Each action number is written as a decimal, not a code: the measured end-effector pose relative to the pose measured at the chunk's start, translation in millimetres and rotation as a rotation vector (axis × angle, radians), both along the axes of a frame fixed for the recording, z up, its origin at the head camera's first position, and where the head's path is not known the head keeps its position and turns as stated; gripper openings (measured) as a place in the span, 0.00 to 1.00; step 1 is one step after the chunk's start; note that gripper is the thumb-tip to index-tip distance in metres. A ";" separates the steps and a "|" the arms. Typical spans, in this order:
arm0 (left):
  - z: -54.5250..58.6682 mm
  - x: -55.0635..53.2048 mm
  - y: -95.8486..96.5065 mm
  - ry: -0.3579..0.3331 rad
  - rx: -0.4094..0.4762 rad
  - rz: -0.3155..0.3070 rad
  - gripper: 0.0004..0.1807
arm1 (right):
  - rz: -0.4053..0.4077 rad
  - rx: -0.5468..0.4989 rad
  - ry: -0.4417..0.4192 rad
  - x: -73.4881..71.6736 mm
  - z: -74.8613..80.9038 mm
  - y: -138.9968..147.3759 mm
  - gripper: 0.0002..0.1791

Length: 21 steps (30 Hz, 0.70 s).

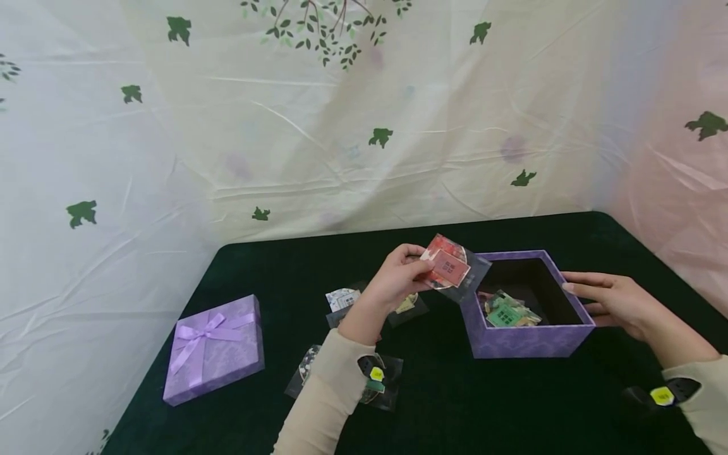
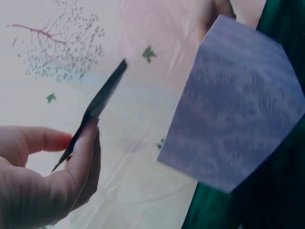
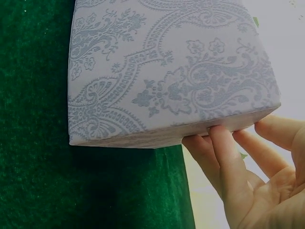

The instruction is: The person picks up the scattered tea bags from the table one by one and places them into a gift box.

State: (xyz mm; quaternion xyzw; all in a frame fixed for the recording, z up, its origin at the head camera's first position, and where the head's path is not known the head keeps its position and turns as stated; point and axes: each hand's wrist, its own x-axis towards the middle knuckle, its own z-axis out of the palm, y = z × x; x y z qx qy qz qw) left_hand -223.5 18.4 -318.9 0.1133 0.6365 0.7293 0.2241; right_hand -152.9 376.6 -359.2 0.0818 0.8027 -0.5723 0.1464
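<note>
My left hand pinches a flat clear packet with red paper pieces and a dark backing, held beside the left rim of the open purple box. The left wrist view shows this packet edge-on between thumb and fingers. Inside the box lies a heap of packets, a green one on top. With fairly straight fingers, my right hand touches the box's right side. In the right wrist view its fingertips rest against the patterned box wall.
A purple lid with a ribbon bow lies at the left of the dark green table. Several more packets lie around my left forearm, including a pale blue one and a yellowish one. A printed curtain hangs behind the table.
</note>
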 end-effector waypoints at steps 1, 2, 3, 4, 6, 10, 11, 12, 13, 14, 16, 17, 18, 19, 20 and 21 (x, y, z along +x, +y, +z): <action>0.6 0.7 3.6 -0.014 0.016 0.009 0.14 | 0.002 -0.001 -0.002 0.3 -0.2 0.4 0.10; 1.2 1.4 7.3 -0.026 0.027 0.019 0.14 | 0.003 -0.004 -0.003 0.5 -0.4 0.7 0.10; 2.0 2.1 11.0 -0.036 0.035 0.031 0.13 | 0.004 -0.006 -0.004 0.7 -0.6 0.9 0.10; 2.5 2.8 14.8 -0.044 0.042 0.045 0.12 | 0.005 -0.008 -0.007 0.9 -0.8 0.9 0.11; 3.6 4.5 22.0 -0.061 0.054 0.072 0.10 | 0.006 -0.011 -0.010 0.9 -1.1 0.9 0.10; 5.4 7.6 34.9 -0.086 0.052 0.103 0.08 | 0.008 -0.018 -0.014 0.8 -1.0 0.8 0.11; 6.0 8.2 37.6 -0.087 0.044 0.103 0.08 | 0.008 -0.019 -0.012 0.7 -0.7 1.0 0.11; 6.3 8.5 40.4 -0.090 0.036 0.105 0.08 | 0.007 -0.020 -0.009 0.7 -0.5 1.0 0.11; 6.6 8.7 43.1 -0.091 0.029 0.107 0.09 | 0.008 -0.019 -0.006 0.6 -0.3 1.2 0.11; 6.8 8.6 45.8 -0.091 0.024 0.110 0.09 | 0.010 -0.017 -0.001 0.4 0.0 1.3 0.11; 7.4 8.1 51.4 -0.089 0.016 0.116 0.10 | 0.010 -0.016 0.004 0.1 0.5 1.6 0.11; 7.8 7.6 54.1 -0.089 0.013 0.117 0.10 | 0.011 -0.014 0.007 0.0 0.7 1.7 0.11; 8.0 7.0 56.9 -0.091 0.011 0.123 0.10 | 0.012 -0.014 0.008 -0.1 0.8 1.7 0.11; 8.3 6.5 59.6 -0.092 0.010 0.126 0.10 | 0.014 -0.013 0.009 -0.2 0.8 1.8 0.11; 8.2 5.8 62.4 -0.088 0.003 0.129 0.10 | 0.014 -0.015 0.008 -0.2 0.8 1.9 0.11; 8.0 5.2 65.2 -0.089 -0.002 0.136 0.09 | 0.014 -0.018 0.007 -0.2 0.6 1.9 0.12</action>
